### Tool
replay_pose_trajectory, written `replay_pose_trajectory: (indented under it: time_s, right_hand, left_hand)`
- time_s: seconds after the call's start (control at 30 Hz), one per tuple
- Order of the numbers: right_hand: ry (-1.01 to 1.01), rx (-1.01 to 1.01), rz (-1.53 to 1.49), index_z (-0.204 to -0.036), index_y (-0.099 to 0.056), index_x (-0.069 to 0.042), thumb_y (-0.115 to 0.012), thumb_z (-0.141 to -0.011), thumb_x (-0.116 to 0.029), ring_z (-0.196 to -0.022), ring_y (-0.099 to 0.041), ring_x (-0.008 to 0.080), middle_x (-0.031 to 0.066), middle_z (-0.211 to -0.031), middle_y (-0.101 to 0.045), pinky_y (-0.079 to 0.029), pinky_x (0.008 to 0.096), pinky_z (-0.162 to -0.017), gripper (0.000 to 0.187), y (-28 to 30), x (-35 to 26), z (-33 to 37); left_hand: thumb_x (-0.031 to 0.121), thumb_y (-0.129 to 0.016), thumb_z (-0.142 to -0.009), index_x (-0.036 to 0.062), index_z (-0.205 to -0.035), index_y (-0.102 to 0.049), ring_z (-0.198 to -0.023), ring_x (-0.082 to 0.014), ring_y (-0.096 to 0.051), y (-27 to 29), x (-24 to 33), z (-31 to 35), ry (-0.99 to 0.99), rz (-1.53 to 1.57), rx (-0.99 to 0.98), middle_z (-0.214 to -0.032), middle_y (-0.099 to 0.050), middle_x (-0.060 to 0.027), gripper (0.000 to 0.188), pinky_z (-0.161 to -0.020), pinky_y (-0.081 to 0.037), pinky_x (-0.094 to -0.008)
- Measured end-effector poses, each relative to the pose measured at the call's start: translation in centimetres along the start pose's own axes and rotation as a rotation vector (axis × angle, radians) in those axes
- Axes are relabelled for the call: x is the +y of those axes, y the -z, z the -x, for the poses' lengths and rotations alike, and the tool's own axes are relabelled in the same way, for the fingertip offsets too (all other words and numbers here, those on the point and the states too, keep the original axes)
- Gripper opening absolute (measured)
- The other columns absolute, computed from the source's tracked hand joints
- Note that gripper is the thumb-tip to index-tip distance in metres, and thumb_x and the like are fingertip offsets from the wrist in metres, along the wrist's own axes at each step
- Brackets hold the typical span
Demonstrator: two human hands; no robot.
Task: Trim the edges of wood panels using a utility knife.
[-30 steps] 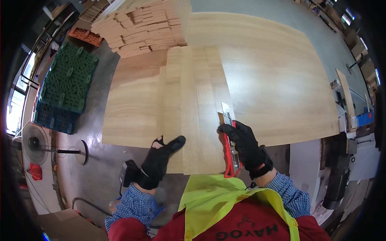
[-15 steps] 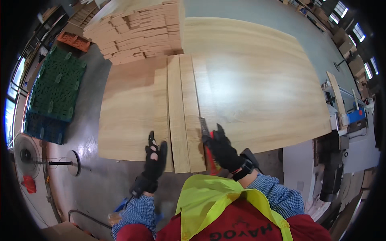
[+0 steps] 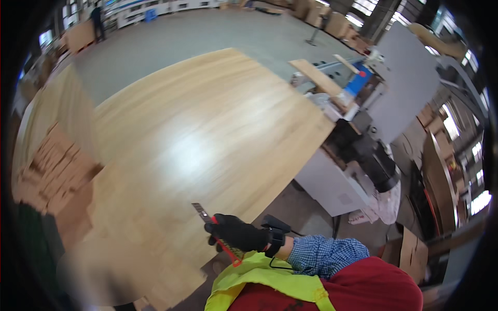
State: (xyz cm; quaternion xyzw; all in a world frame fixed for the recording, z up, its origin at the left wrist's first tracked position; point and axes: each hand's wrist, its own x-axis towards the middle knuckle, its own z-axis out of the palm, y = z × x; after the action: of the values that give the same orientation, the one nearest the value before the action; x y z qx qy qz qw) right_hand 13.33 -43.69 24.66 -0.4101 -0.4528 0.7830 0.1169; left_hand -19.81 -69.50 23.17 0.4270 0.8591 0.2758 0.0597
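Note:
A black fingerless-style glove covers my right hand [image 3: 238, 233], which is closed around a utility knife [image 3: 228, 250] with a red handle. Its blade sticks out toward the upper left, over the near edge of a large wood-grain board [image 3: 233, 114]. My left hand cannot be made out. At the lower left lie narrow wood-grain strips [image 3: 161, 264], and a smeared, pale shape beside them is too blurred to name.
Stacked cut boards [image 3: 57, 166] stand at the left. Right of the big board are a machine with a blue part [image 3: 359, 80], a black motor-like unit [image 3: 376, 160] and a white cabinet [image 3: 332, 189]. Cardboard [image 3: 410, 254] sits at the lower right. Far off, a person [image 3: 97, 23] stands.
The view has swung to the right, so the boards appear shifted and turned leftward. My left hand, open earlier beside the strips, no longer shows. The knife stays in my right hand.

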Motion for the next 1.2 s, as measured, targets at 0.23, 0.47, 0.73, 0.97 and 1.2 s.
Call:
replay_pose_trajectory:
  time_s: [0.23,0.47,0.73,0.97,1.2]
  right_hand:
    - [0.252,0.582,0.204,-0.103,-0.056,-0.002,-0.063,-0.093,-0.033,-0.067,-0.062,0.0150,0.0079,-0.080,-0.063,-0.053,0.0305,-0.059,0.033,23.1,-4.9,9.7]
    - [0.161,0.851,0.302,-0.089,-0.056,0.001,-0.061,-0.091,-0.028,-0.062,-0.061,0.0168,0.0082,-0.076,-0.056,-0.049,0.0336,-0.057,0.030,50.2,-15.9,16.2]
    - [0.293,0.941,0.948,-0.089,-0.060,0.000,-0.057,-0.091,-0.039,-0.069,-0.061,0.0303,0.0169,-0.074,-0.062,-0.048,0.0422,-0.065,0.039,75.5,-25.7,13.6]
    - [0.232,0.966,0.896,-0.089,-0.061,0.001,-0.059,-0.088,-0.047,-0.066,-0.060,0.0343,0.0181,-0.074,-0.063,-0.047,0.0432,-0.066,0.049,93.9,-31.3,3.1]
    - [0.254,0.793,0.838,-0.084,-0.064,-0.001,-0.059,-0.090,-0.043,-0.075,-0.063,0.0301,0.0190,-0.079,-0.064,-0.046,0.0418,-0.069,0.042,90.2,-29.2,-1.7]
  left_hand:
    - [0.025,-0.033,-0.106,-0.0021,-0.144,-0.037,-0.132,-0.0213,-0.042,-5.1,22.2,-8.4,-0.064,0.415,-0.084,-0.148,-0.039,-0.0150,0.047,-0.104,-0.043,-0.0323]
    - [0.010,-0.049,-0.099,-0.0009,-0.141,-0.043,-0.118,-0.0183,-0.054,-30.6,46.3,-14.5,-0.221,0.896,-0.478,-0.135,-0.053,-0.0131,0.044,-0.097,-0.046,-0.0296]
    - [0.006,-0.052,-0.096,-0.0023,-0.127,-0.054,-0.115,-0.0267,-0.058,-53.9,77.4,-17.7,-0.078,1.376,-0.916,-0.123,-0.062,-0.0103,0.033,-0.099,-0.047,-0.0390]
    - [0.019,-0.047,-0.087,0.0096,-0.113,-0.068,-0.114,-0.0355,-0.055,-65.9,85.5,-22.8,-1.213,0.567,-0.199,-0.117,-0.065,-0.0116,0.035,-0.103,-0.041,-0.0475]
    - [0.003,-0.050,-0.093,-0.0009,-0.139,-0.040,-0.120,-0.0357,-0.050,-69.7,84.5,-22.0,-1.040,0.449,-0.233,-0.127,-0.049,-0.0252,0.047,-0.101,-0.044,-0.0398]
